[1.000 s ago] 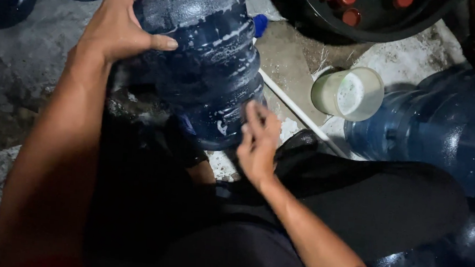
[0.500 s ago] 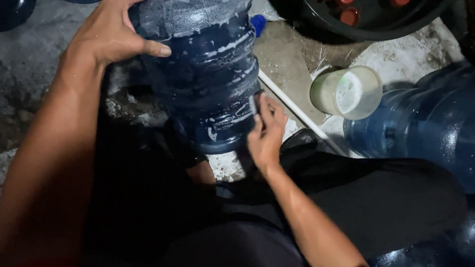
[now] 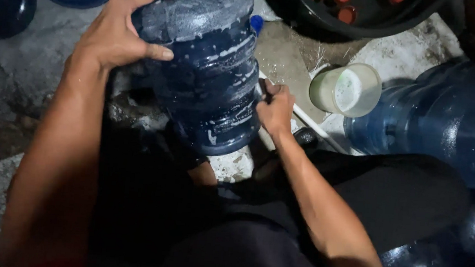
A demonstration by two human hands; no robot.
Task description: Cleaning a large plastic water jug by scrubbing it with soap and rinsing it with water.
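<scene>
Big blue water jug (image 3: 208,74), streaked with white suds, tilted over wet concrete floor (image 3: 3,92) between knees. Left hand (image 3: 115,33) spread wide, gripping jug's upper left side. Right hand (image 3: 276,111) curled narrow against jug's lower right side; anything inside fist cannot tell. Translucent cup (image 3: 345,90) of milky liquid right of jug. Second blue jug (image 3: 441,127) farther right. Black basin (image 3: 365,13) with red caps (image 3: 341,0) beyond jug.

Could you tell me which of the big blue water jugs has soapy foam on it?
The ribbed blue plastic jug gripped between both hands; the others nearby look clean.
</scene>
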